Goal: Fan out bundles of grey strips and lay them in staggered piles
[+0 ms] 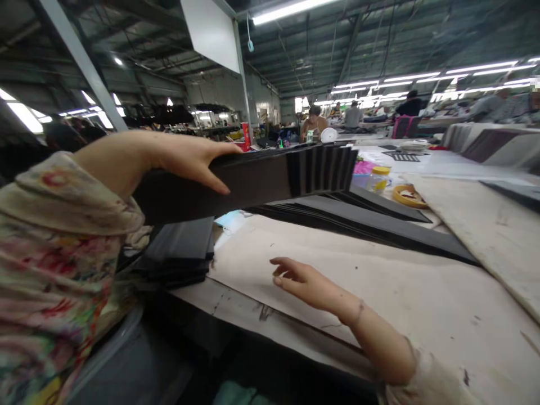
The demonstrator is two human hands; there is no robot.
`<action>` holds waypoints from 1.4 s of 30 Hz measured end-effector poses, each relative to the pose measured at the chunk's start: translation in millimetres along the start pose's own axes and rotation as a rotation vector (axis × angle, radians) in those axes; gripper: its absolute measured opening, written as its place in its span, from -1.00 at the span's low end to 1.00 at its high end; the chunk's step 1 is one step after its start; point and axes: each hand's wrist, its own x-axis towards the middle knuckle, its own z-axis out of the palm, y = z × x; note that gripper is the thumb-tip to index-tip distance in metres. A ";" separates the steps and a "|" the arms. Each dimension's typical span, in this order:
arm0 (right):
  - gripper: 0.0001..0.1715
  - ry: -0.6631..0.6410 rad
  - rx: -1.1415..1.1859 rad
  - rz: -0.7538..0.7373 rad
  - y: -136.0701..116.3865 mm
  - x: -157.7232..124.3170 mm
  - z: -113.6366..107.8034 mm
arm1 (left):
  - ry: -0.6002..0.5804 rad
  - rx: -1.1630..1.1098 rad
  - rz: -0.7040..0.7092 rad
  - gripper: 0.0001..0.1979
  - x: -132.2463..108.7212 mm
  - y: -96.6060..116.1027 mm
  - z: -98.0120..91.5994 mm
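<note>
My left hand (pixel 185 160) is closed over the top edge of a stack of dark fabric strips (pixel 253 177), raised above the table. The strips fan apart at their right end. My right hand (pixel 297 281) hovers over the pale board (pixel 337 242) with its fingers slightly curled and apart, holding nothing. Beneath the raised stack, a folded pile of dark fabric (pixel 181 247) lies at the board's left edge. Long dark strips (pixel 379 222) lie across the board behind my right hand.
A yellow-lidded jar (pixel 379 179) and a yellow round dish (pixel 409 196) stand beyond the strips. Another pale board (pixel 476 219) lies at the right. Grey fabric stacks (pixel 498 143) are at the far right. A co-worker (pixel 314 121) sits across the table.
</note>
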 end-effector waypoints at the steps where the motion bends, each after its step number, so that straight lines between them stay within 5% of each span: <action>1: -0.51 0.045 0.008 0.019 0.2 -10.0 -7.7 | 0.029 0.004 0.012 -0.25 5.3 -3.6 -9.1; 4: -0.54 0.156 0.023 0.068 -2.6 -42.6 -25.5 | 0.115 -0.014 0.094 -0.17 22.2 3.4 -24.4; 7: -0.56 0.259 -0.005 0.086 -12.6 -79.0 -33.7 | 0.213 -0.087 0.301 -0.31 32.3 53.8 -16.7; 11: -0.63 0.365 -0.075 0.074 -21.8 -123.6 -35.3 | 0.300 -0.189 0.556 -0.30 36.2 158.8 38.5; 14: -0.68 0.562 -0.092 0.092 -10.7 -151.8 -41.1 | 0.241 -0.214 0.645 -0.31 43.8 215.7 95.9; 18: -0.65 1.089 -0.099 0.194 21.0 -190.4 -68.3 | 0.330 -0.328 0.572 -0.26 56.6 238.6 141.1; 20: -0.63 1.386 0.008 0.186 37.0 -206.7 -88.3 | 0.357 -0.353 0.588 -0.30 57.2 237.7 146.2; 22: -0.62 1.539 0.165 0.120 52.1 -216.9 -109.0 | 0.364 -0.361 0.603 -0.33 53.3 236.3 146.1; 28: -0.47 1.428 0.343 0.297 92.5 -211.8 -159.4 | 0.446 -0.368 0.570 -0.35 42.1 240.0 151.0; 32: -0.35 1.407 0.377 0.348 102.0 -187.3 -173.5 | 0.470 -0.379 0.580 -0.34 44.2 241.7 154.9; 39: -0.28 1.167 0.486 0.231 81.9 -115.5 -122.2 | 0.479 -0.414 0.571 -0.31 44.4 245.0 153.4; 42: -0.26 1.216 0.508 0.182 76.1 -105.3 -110.2 | 0.491 -0.426 0.567 -0.32 44.2 246.2 154.3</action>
